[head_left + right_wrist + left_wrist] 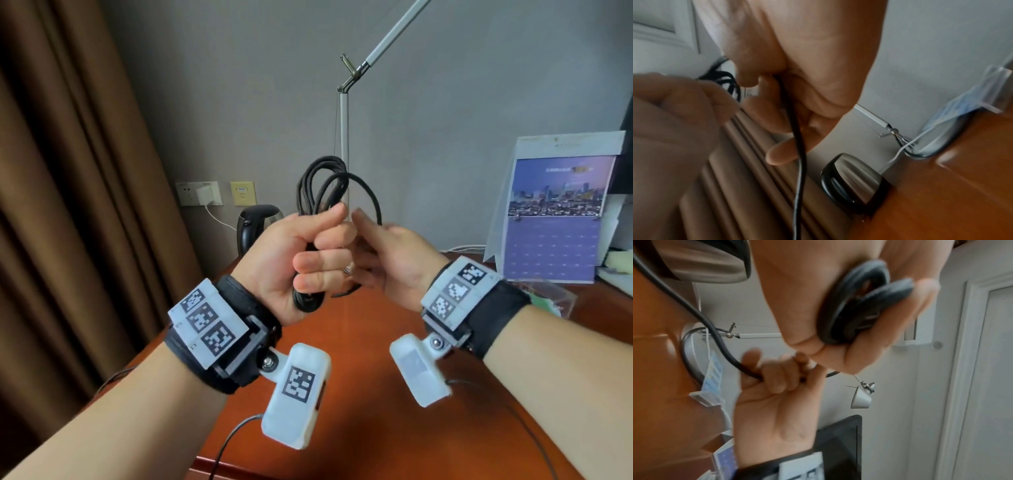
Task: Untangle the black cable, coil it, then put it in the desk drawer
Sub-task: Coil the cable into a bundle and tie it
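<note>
While the wooden counter point(394, 359) lies below, we see the black cable point(323, 185) held up in mid-air in front of the lamp pole point(343, 137), gathered into several loops. The left hand point(298, 257) has its grip clamped around the bundle: its fingers curl over the strands, loops rise above the fist, and a short bend of cable pokes out beneath it. In the left wrist view the coiled strands point(855, 305) sit pressed between palm and fingers, though motion blur softens them and we cannot count the turns.

Just right of that fist, the right hand point(390, 253) meets it, fingers partly hidden behind the left knuckles in the head view. The wrist views fill the gap: the right hand's grip is closed on a single strand point(795, 129), which runs through its curled fingers and drops out of frame below. Where that loose end finishes we cannot tell, and no plug is visible.

Behind the cable, left of the lamp pole, a kettle point(257, 222) stands at the counter's back edge, half covered by the left hand. A standing calendar point(555, 212) is right of the pole, its far edge cut off by a dark object we cannot make out. No drawer appears in any view.
</note>
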### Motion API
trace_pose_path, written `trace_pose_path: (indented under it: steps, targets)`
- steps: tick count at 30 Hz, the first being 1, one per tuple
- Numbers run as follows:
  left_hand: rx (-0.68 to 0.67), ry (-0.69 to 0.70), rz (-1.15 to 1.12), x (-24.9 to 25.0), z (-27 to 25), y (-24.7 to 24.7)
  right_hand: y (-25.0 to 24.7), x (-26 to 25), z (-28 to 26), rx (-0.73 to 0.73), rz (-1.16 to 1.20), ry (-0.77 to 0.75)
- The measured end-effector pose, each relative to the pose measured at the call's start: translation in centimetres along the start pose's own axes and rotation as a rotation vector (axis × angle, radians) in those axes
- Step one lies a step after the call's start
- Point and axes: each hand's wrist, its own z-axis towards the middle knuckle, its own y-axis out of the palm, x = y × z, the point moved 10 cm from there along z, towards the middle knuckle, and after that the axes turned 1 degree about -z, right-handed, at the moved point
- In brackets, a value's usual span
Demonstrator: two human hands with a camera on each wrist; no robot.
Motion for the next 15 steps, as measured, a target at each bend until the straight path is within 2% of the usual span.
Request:
trace_pose_path:
  steps: [2,4,7,11,15]
  targets:
    - [0.052,0.047,-0.018,1.0,-0.1,-0.3,0.4,0.9,-0.2,-0.063,0.04,0.016]
    - [0.172,0.113,0.085,1.8,-0.4,-1.6,0.2,0.8,-0.2,-0.089,0.123,0.024]
    - [0.376,0.144,0.351,2.2,-0.7,-3.9,-1.2,-0.5,0.0,0.039,0.124,0.005]
    - [0.492,0.205,0.699,2.3,-0.5,-4.6,-1.3,-3.2,0.2,0.242,-0.16,-0.108]
    - [0.501,0.282,0.728,2.6,-0.4,-4.5,-0.1,-6.2,0.0,0.384,-0.615,-0.235]
